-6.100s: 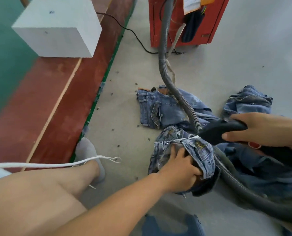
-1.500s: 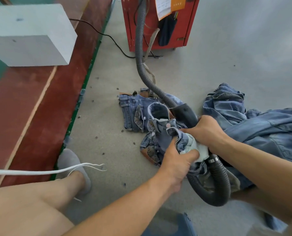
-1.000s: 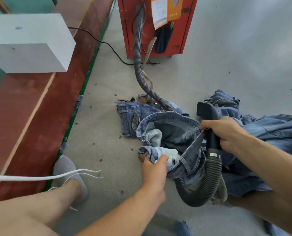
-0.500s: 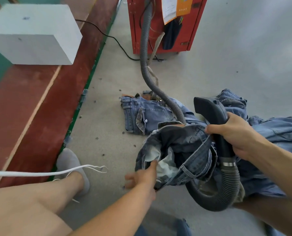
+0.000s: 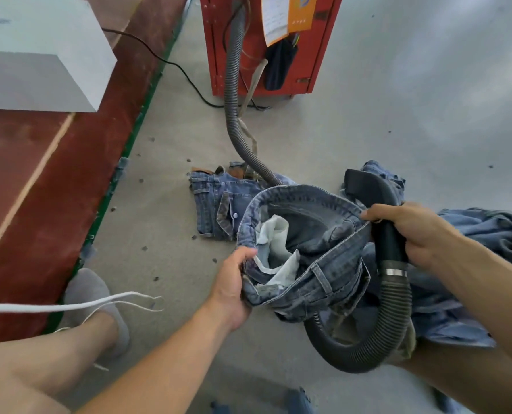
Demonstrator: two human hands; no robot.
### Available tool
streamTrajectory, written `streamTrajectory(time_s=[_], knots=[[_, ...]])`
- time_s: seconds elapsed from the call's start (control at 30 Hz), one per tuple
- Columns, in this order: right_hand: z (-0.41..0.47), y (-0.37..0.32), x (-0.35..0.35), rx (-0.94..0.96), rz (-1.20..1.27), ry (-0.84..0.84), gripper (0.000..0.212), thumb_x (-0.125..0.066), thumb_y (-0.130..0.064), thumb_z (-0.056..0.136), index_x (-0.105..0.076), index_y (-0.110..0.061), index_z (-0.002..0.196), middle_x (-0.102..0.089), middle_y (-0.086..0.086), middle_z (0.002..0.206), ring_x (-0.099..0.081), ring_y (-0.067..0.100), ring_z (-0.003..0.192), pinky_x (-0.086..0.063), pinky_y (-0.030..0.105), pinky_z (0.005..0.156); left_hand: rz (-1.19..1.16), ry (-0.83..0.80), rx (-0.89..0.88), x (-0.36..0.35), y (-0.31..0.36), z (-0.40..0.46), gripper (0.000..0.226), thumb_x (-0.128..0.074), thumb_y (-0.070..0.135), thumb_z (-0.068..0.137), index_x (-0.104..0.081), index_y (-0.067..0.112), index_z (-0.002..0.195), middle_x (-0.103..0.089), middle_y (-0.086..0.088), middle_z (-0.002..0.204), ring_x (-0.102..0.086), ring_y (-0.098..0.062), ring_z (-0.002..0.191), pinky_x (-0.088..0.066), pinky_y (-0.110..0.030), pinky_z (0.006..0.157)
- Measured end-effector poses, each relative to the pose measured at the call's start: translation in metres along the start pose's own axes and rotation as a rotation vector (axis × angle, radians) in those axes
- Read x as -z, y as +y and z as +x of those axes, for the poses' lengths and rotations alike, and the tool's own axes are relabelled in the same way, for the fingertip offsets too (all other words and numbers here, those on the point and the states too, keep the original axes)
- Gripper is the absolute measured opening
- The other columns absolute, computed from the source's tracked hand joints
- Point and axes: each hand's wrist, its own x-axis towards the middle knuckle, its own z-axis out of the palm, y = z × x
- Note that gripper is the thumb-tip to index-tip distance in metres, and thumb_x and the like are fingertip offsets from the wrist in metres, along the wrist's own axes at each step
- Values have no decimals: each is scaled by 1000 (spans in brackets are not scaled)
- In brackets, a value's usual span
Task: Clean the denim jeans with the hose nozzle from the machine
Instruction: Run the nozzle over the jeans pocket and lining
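The faded blue denim jeans point(image 5: 305, 252) are held above the grey concrete floor point(image 5: 353, 138), their stiff stitched waistband stretched into an open ring so the white pocket lining point(image 5: 274, 243) is exposed. The left hand point(image 5: 232, 286) grips the near rim. The right hand point(image 5: 410, 231) is closed around the smooth black curved hose nozzle point(image 5: 374, 198) and pinches the far rim; the ribbed grey hose point(image 5: 234, 94) runs to the red metal machine point(image 5: 308, 64).

The jeans point(image 5: 305, 264) hang between my left hand point(image 5: 231, 282) and my right hand point(image 5: 410, 231), waistband open toward me. My right hand also holds the nozzle point(image 5: 377, 210), just right of the jeans. The hose point(image 5: 234, 94) runs back across the floor point(image 5: 368, 130) to the machine point(image 5: 266, 46) at the far edge. Another pair point(image 5: 216, 204) lies behind the jeans; a box point(image 5: 40, 55) sits far left.
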Motion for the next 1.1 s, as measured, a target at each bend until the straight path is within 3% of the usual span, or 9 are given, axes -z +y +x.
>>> streamTrajectory(time_s=[0.13,0.3,0.43,0.6,0.8,0.93,0.97,1.03,1.1], knots=[[8,1,15,-23,19,13,16,-76,1,82,-63,-7,86,-65,5,57,-62,16,44,-56,30,43,-24,-56,-7,-10,2,-4,39,-66,24,85,-77,6,117,-74,-22,118,-75,-36,98,-63,-42,78],[9,2,26,-22,-8,-30,32,-83,-2,66,-66,-5,93,-70,9,65,-66,19,51,-60,32,50,53,-30,-15,-15,1,-7,37,-65,24,91,-74,4,121,-72,-24,120,-65,-44,120,-50,-56,107],[6,2,25,12,-67,-40,45,-87,-4,58,-67,-5,97,-67,16,79,-65,28,66,-63,47,75,98,7,-35,-14,-1,-2,36,-66,26,92,-74,8,122,-73,-22,119,-68,-42,115,-48,-60,108],[1,5,11,131,-228,-83,32,-79,6,78,-63,-6,102,-65,10,69,-63,22,54,-56,35,51,202,137,-41,-10,1,0,29,-71,28,89,-77,11,112,-78,-18,102,-76,-36,92,-58,-52,90],[-9,9,-5,219,-375,-86,38,-81,2,76,-61,-11,106,-64,14,74,-63,19,50,-53,30,47,313,302,-3,5,-5,6,32,-84,15,83,-73,2,110,-78,-20,89,-77,-36,77,-61,-41,67],[-11,10,-9,202,-384,-48,38,-81,3,75,-61,-8,105,-64,13,72,-62,17,48,-56,32,48,355,328,-68,6,-9,10,35,-81,15,82,-70,2,112,-78,-19,93,-76,-36,80,-62,-45,74],[-11,9,-9,193,-371,-40,38,-80,4,74,-61,-8,104,-64,11,71,-62,17,47,-56,33,47,481,375,-145,6,-11,10,49,-84,21,76,-66,4,119,-77,-17,103,-75,-36,90,-61,-47,83],[-13,8,-8,172,-323,-52,38,-79,6,75,-60,-7,106,-63,12,72,-61,16,46,-57,34,48,1158,593,-368,11,-16,10,88,-89,32,67,-46,10,140,-60,-13,133,-60,-35,121,-50,-49,102],[-16,7,-10,173,-300,-76,39,-79,7,77,-60,-8,107,-62,14,75,-62,16,46,-56,33,48,1752,585,-883,21,-16,11,94,-86,16,68,-38,15,149,-46,-15,143,-44,-36,135,-40,-51,109]])
